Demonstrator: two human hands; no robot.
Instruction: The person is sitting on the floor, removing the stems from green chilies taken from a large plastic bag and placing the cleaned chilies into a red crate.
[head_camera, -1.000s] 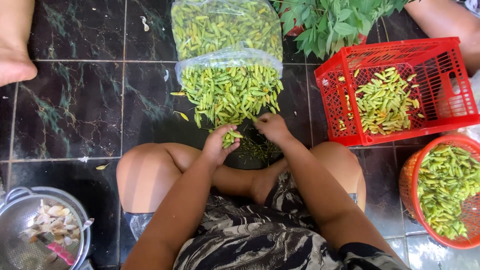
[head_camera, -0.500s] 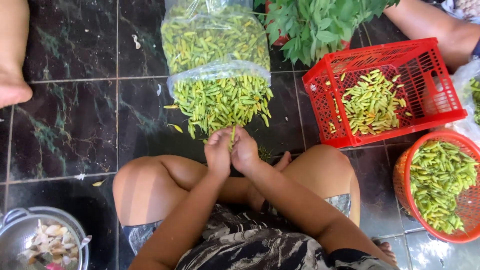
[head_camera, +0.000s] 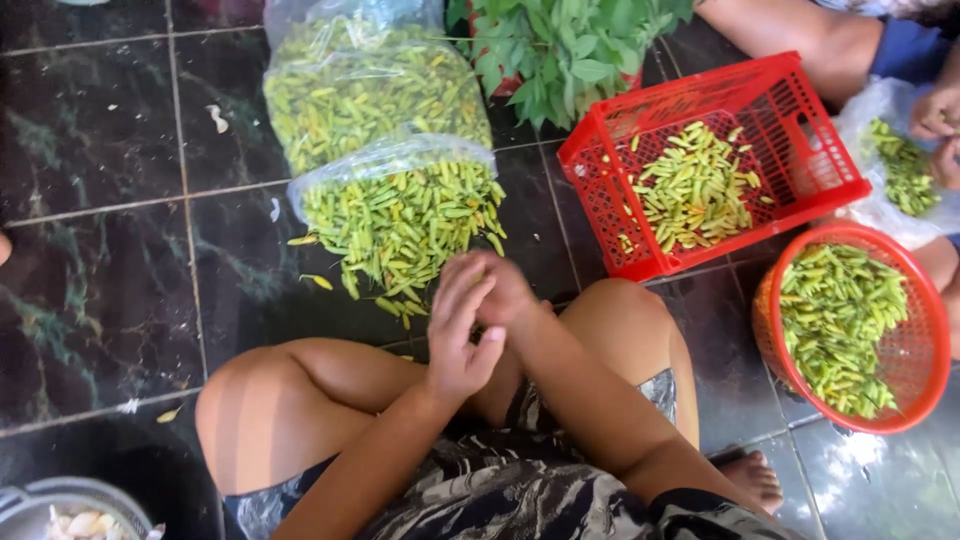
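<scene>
Seated cross-legged, the left hand (head_camera: 458, 335) and right hand (head_camera: 503, 290) press together, contents hidden, just below the spilling bag of green chilies (head_camera: 400, 220); loose chilies (head_camera: 390, 305) nearby could scatter if brushed.

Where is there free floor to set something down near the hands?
Free: the dark tiles left of the plastic bag of green chilies. Crowded: right side, where the red crate, round red basket and leafy greens sit together. Both hands are pressed together above the knees.
</scene>
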